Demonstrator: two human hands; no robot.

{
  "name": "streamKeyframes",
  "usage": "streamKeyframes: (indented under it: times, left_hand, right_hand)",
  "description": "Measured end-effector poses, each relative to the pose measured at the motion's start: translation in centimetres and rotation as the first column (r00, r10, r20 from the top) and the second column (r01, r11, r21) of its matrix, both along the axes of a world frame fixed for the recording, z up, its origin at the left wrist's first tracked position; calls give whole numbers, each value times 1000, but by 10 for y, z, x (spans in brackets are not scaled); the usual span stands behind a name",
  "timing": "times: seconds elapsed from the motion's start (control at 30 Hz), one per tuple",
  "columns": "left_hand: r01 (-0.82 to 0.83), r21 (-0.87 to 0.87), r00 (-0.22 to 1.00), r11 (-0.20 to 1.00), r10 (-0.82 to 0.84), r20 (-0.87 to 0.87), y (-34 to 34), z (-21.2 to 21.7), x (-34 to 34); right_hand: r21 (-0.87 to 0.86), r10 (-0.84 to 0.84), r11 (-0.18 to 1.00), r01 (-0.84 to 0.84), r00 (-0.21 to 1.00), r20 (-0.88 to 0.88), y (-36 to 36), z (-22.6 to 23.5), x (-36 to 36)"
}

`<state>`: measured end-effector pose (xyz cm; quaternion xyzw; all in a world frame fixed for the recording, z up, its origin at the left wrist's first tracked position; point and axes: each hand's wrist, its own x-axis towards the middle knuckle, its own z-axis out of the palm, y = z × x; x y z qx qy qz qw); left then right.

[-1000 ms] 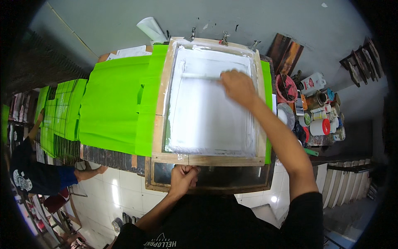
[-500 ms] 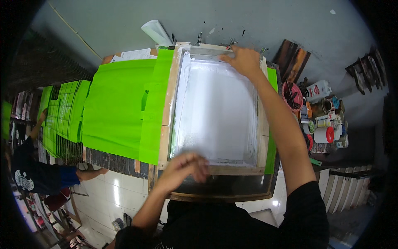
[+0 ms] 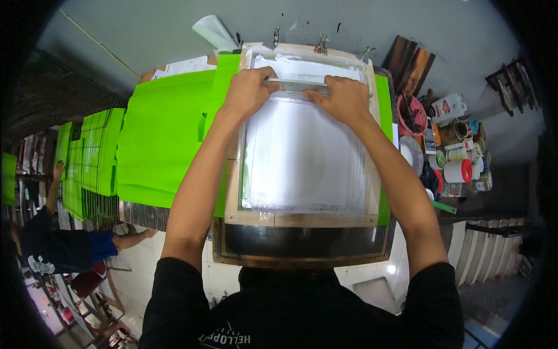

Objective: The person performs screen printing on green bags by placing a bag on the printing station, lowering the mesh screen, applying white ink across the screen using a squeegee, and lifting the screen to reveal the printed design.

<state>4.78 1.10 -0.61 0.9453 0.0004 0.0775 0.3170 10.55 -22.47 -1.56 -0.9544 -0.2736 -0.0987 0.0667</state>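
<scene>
Both ends of a long grey squeegee (image 3: 295, 85) are held, the left by my left hand (image 3: 247, 93) and the right by my right hand (image 3: 345, 100), thumbs on its near side. It lies crosswise on the far part of a wooden-framed printing screen (image 3: 302, 219). White ink (image 3: 305, 154) covers the mesh, and more is smeared near the far rail. Beneath the screen a bright green sheet (image 3: 383, 174) shows along both sides. The squeegee's lower edge is hidden from above.
Another green piece (image 3: 165, 139) lies to the left. Metal clamps (image 3: 321, 43) stand behind the screen. On the right are a pink bowl (image 3: 411, 110), a white jug (image 3: 449, 106), a phone (image 3: 429, 143) and several jars. At far left a co-worker (image 3: 58, 238) reaches toward a wire rack (image 3: 96, 151).
My left hand has risen from the screen's near edge to the squeegee's left end. My right hand, earlier at the far rail, now grips the right end. The squeegee sits nearer.
</scene>
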Motion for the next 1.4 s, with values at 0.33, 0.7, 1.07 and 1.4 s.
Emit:
streamKeyframes:
  times: [0.33, 0.7, 1.07, 1.4]
  left_hand:
    - [20, -34, 1000, 999, -21, -19, -18, 5, -106]
    - [55, -72, 998, 996, -56, -12, -44, 4, -235]
    - [-48, 163, 961, 985, 1, 275, -7, -67, -280]
    - [77, -377, 630, 923, 249, 736, -5, 49, -208]
  right_hand:
    - [68, 42, 997, -38, 998, -48, -19, -4, -99]
    - [93, 95, 991, -92, 995, -38, -48, -13, -231]
    - [281, 198, 939, -198, 980, 29, -66, -8, -240]
    - [262, 169, 896, -358, 822, 545, -56, 155, -176]
